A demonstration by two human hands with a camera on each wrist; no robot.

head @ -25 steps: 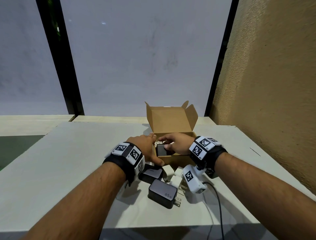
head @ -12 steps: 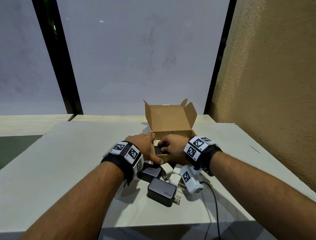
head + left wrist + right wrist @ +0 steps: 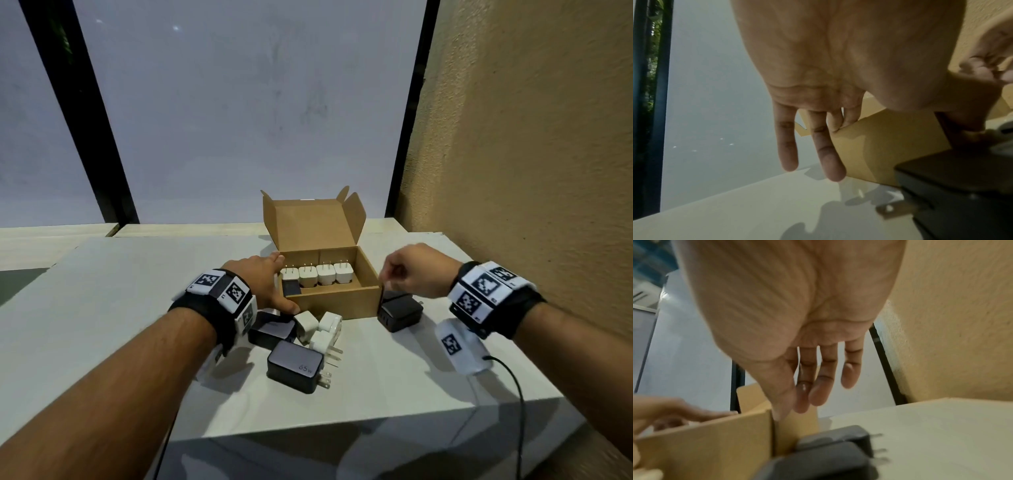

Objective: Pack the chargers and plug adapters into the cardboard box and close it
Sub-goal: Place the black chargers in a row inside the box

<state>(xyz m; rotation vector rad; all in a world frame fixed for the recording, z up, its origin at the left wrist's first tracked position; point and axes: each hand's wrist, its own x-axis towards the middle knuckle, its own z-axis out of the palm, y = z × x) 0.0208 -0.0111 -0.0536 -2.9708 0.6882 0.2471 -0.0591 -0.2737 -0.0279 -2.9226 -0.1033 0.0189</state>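
The cardboard box stands open on the table with its lid upright. Inside, several white plug adapters line the back and a dark charger lies in the near-left corner. My left hand rests on the box's left corner, fingers straight along the side wall and thumb on the front. My right hand hovers empty over two black chargers by the box's right corner, fingers hanging loose. In front lie a black 65W charger, another black charger and white adapters.
A tan textured wall rises close on the right. A window pane with black frames stands behind the table. The table's near edge runs just below the loose chargers. A black cable trails from my right wrist unit.
My right hand set the dark charger into the box's near-left corner, let go and drew out to the right. My left hand stayed at the box's left side.
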